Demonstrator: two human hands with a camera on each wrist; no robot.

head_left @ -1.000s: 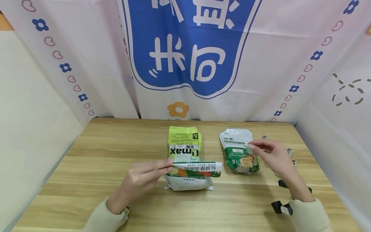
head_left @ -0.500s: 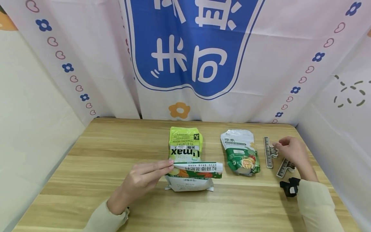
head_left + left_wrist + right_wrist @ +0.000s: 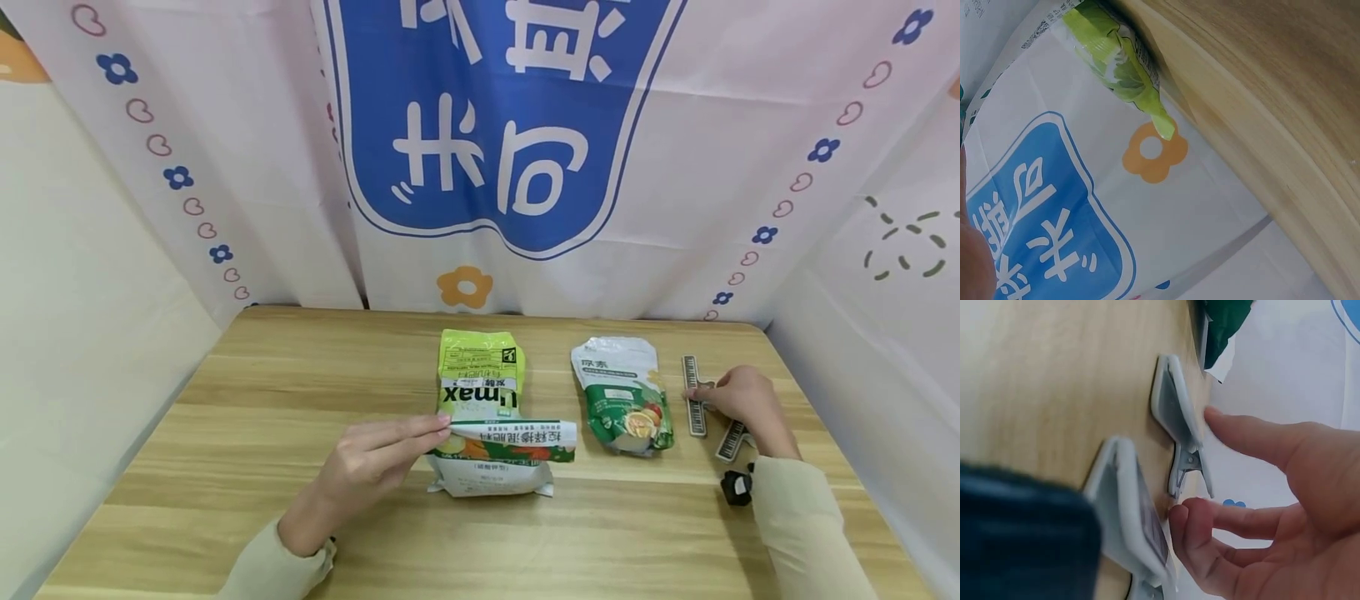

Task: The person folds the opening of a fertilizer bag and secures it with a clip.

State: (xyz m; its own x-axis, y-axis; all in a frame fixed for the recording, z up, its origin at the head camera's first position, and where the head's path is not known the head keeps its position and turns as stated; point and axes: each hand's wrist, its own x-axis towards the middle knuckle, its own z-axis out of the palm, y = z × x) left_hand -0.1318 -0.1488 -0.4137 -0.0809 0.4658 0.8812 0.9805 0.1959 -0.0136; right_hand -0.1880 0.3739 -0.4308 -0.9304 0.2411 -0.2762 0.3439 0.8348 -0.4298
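In the head view, my left hand (image 3: 363,458) pinches the left end of the folded-over top (image 3: 517,432) of a white fertilizer bag (image 3: 491,479). A lime-green "Umax" bag (image 3: 480,358) lies just behind it. On the right, my right hand (image 3: 750,402) reaches over a long-jawed clip (image 3: 695,421) with a piano-key pattern. From the right wrist, the thumb and bent fingers of this hand (image 3: 1285,506) spread on either side of the clip's (image 3: 1175,406) handles, with a gap at the thumb. A second such clip (image 3: 729,442) lies nearer, partly under the hand.
A white and green pouch (image 3: 618,383) lies between the bags and the clips. A small black object (image 3: 737,487) sits by my right sleeve. Fabric (image 3: 405,267) hangs behind the wooden table (image 3: 300,358).
My right hand has moved from beside the white and green pouch rightward to the clips, then slightly back left and down over the far clip. My left hand keeps its pinch on the folded bag top.
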